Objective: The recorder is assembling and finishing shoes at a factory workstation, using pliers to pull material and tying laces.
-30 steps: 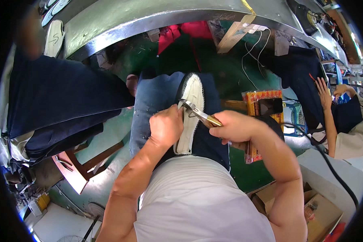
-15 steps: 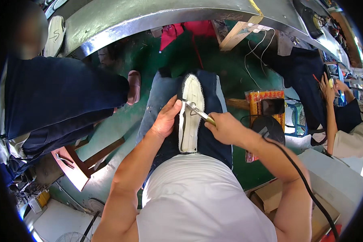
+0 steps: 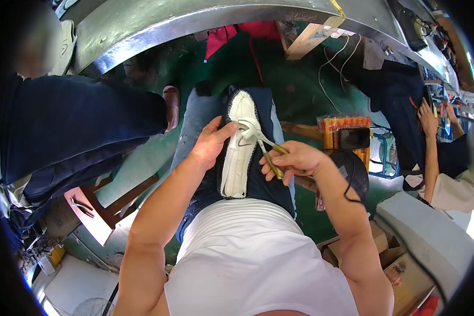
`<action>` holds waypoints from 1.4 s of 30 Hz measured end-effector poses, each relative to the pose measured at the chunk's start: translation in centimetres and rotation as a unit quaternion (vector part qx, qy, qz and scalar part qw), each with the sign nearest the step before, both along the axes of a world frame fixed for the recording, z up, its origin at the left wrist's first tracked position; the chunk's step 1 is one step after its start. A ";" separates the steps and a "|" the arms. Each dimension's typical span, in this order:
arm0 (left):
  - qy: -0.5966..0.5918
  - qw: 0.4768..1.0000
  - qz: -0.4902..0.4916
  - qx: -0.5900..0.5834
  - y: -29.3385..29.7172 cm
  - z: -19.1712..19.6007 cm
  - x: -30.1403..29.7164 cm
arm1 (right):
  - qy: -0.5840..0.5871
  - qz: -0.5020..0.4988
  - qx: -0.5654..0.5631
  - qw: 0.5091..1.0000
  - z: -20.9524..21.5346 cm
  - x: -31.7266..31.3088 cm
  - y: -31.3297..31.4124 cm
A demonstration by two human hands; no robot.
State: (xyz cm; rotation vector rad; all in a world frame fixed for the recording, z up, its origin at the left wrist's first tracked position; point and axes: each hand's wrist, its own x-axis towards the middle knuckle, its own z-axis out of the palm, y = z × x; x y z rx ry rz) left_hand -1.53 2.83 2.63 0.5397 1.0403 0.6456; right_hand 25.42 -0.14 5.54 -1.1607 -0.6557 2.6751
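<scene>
A long shoe (image 3: 235,171) lies across my lap with its cream underside up and its toe pointing away from me. Dark stitching or trim runs round the toe edge. My left hand (image 3: 210,142) grips its left side, thumb pressed on the cream surface and fingers hidden beneath. In my right hand (image 3: 297,159) are pincers (image 3: 262,136) with a pale metal head and brass-coloured handles, which stand apart. The pincers' head rests over the upper middle of the underside, close to my left thumb. Whether the jaws grip any material I cannot tell.
A metal-topped bench (image 3: 195,26) curves across the far side. On the left a person in dark clothes sits close by, near a wooden stool (image 3: 92,216) with a tool on it. At right are a phone (image 3: 354,138), a dark cap-like object (image 3: 350,171) and another person's hands (image 3: 427,118).
The pincers' handles have spread apart from nearly together, and their head has turned over the underside. My right hand's fingers have loosened round the handles. The whole view has shifted slightly.
</scene>
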 end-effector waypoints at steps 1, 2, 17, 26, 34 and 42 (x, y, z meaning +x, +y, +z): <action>0.042 0.999 0.007 0.001 0.0 -0.4 0.1 | -0.047 0.036 0.024 0.998 2.0 0.2 0.9; 0.084 0.996 0.014 0.002 0.0 -0.6 0.2 | -0.123 0.050 0.072 0.988 3.5 0.0 1.3; 0.180 0.979 -0.099 0.018 -0.9 0.2 0.6 | -0.379 0.207 0.549 0.716 3.3 -4.0 2.4; 0.107 0.987 -0.121 -0.020 2.2 3.9 0.6 | -0.332 0.308 0.524 0.721 7.2 -2.5 -3.1; 0.085 0.987 -0.135 -0.008 -0.8 -1.4 0.1 | -0.397 0.371 0.601 0.587 5.5 -5.7 -4.3; 0.197 0.973 -0.095 0.070 0.2 -0.5 0.6 | -0.337 0.222 0.525 0.749 2.8 -2.8 -5.7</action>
